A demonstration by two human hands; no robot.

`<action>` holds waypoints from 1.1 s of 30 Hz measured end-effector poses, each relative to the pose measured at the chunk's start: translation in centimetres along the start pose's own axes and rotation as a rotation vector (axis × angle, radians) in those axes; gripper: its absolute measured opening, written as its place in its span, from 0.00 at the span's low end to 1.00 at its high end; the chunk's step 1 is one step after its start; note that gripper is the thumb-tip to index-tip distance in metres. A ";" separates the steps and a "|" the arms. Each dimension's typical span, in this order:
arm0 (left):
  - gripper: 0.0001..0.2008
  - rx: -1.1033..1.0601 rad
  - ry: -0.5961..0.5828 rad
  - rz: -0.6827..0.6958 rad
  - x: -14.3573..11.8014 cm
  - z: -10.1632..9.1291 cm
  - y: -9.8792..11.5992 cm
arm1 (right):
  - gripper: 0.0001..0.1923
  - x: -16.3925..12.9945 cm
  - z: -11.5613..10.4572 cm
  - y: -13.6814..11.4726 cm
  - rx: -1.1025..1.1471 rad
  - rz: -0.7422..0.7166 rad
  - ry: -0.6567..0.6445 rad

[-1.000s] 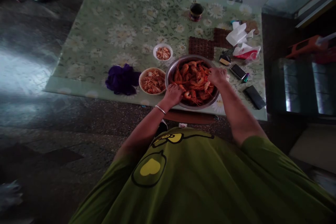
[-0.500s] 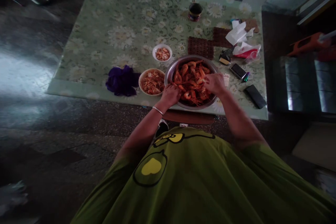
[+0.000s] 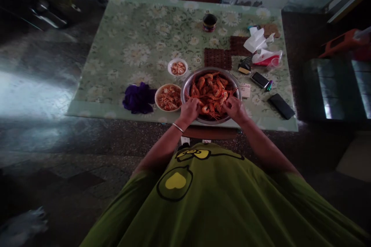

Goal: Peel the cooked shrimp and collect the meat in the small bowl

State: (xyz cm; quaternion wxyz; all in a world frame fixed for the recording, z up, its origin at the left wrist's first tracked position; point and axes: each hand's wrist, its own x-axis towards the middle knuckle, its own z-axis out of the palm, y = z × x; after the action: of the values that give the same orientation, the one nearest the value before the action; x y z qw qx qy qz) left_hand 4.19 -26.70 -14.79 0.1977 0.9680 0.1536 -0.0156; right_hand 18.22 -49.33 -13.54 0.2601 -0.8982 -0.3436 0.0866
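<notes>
Cooked orange shrimp [image 3: 213, 88] with long feelers fill a wide metal basin [image 3: 238, 92] at the table's front edge. My left hand [image 3: 190, 110], a pale bracelet on its wrist, is over the basin's left front rim, its fingers closed on a shrimp. Across the basin, at the right front, my right hand [image 3: 235, 109] has its fingers pinched together; what lies between them is too small to make out. Left of the basin, a bowl [image 3: 156, 101] holds shrimp heads and shells. Behind that stands a smaller white bowl [image 3: 169, 70] of peeled shrimp.
A purple cloth [image 3: 139, 98] lies on the flowered tablecloth [image 3: 113, 46] at left. Brown woven mats [image 3: 218, 58] and an open can [image 3: 209, 22] are behind the basin. To the right are a small card [image 3: 245, 90], phones [image 3: 281, 106], and white tissues [image 3: 256, 40].
My right hand has come down and toward me, from the basin's right side to its right front. My left hand stays at the left front rim. The view has shifted slightly.
</notes>
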 end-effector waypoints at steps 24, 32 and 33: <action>0.14 -0.206 0.035 0.360 -2.8 -3.9 -7.6 | 0.13 11.5 1.9 1.2 -0.468 0.428 -0.178; 0.14 -0.255 0.198 0.166 -4.2 -6.0 -12.3 | 0.16 12.5 -1.6 -0.2 -0.247 0.483 -0.104; 0.15 -0.263 0.206 0.138 -4.4 -6.3 -12.8 | 0.16 12.6 -2.0 -0.4 -0.252 0.490 -0.080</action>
State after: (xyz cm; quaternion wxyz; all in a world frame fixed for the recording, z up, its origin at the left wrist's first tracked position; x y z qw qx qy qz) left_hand -4.04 -14.34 -13.47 0.3065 0.9385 0.1072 0.1174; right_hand 28.06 -41.53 -11.32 0.1039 -0.9756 -0.1344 0.1390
